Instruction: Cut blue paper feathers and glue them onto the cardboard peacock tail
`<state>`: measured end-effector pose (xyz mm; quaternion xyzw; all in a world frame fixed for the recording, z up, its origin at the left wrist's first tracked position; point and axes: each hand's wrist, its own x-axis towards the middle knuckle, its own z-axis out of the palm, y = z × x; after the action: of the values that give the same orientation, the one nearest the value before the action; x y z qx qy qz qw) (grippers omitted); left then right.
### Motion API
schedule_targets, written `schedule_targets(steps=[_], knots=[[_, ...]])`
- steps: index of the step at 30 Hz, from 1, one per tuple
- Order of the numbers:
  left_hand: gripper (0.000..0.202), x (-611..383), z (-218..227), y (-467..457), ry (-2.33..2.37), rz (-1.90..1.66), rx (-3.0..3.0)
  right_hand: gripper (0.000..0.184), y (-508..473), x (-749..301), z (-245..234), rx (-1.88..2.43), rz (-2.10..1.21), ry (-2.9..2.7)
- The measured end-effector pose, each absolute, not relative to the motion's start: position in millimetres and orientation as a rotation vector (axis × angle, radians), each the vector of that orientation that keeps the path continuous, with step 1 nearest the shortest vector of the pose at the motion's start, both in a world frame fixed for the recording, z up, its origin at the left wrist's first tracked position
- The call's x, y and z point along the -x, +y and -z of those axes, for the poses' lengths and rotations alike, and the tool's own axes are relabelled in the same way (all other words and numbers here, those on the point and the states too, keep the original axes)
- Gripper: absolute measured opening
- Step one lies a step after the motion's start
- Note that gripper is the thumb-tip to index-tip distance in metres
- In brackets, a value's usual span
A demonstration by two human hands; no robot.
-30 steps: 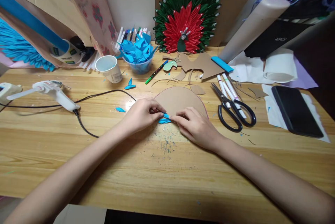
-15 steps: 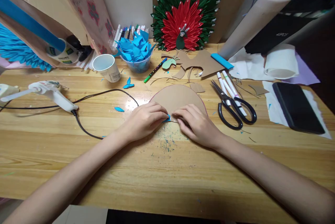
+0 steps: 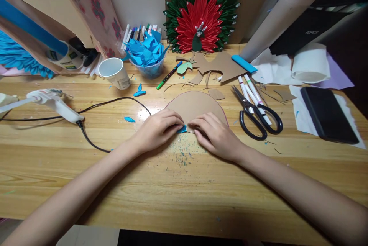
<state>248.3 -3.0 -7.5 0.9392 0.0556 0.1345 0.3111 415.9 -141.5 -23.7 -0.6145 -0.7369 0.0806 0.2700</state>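
A flat, rounded piece of cardboard [image 3: 198,104] with a purple line along its edge lies on the table before me. At its near edge sits a pleated blue paper petal [image 3: 182,128], pinched under the fingertips of my left hand [image 3: 163,127]; the rest of it is hidden by those fingers. My right hand [image 3: 214,133] is curled closed over the same near edge, just right of the petal. Its fingertips rest on the cardboard and its thumb lies along the rim. Loose blue petals [image 3: 129,119] lie left of the cardboard.
A white glue gun [image 3: 54,104] with a black cord [image 3: 94,146] lies left. Black scissors [image 3: 255,117], markers [image 3: 244,92] and a phone [image 3: 329,113] are right. Behind stand a paper cup [image 3: 115,73], a tub of blue paper [image 3: 148,68] and a red-green paper peacock [image 3: 198,20].
Slightly more of the pleated blue petal shows beside my left fingertips. Both hands stay at the cardboard's near edge, and the view has shifted a little.
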Motion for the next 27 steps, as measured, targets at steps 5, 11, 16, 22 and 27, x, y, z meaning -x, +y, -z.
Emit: schedule_targets(steps=[5, 11, 16, 22, 27], knots=[[0.013, -256, 2, 0, 0.177, -0.35, -2.51, 0.02, -142, -416, 23, 1.666, -0.213, -1.995], [0.016, -265, -4, 5, 0.03, -0.205, -2.644, 0.02, -141, -416, 22, 1.657, -0.219, -1.989], [0.019, -270, -6, 8, -0.023, -0.131, -2.681, 0.021, -141, -416, 22, 1.658, -0.225, -1.996], [0.018, -271, -3, 11, -0.038, -0.124, -2.667, 0.022, -142, -417, 22, 1.659, -0.226, -1.993], [0.013, -266, 1, 14, -0.025, -0.214, -2.585, 0.02, -142, -417, 22, 1.654, -0.226, -1.969]])
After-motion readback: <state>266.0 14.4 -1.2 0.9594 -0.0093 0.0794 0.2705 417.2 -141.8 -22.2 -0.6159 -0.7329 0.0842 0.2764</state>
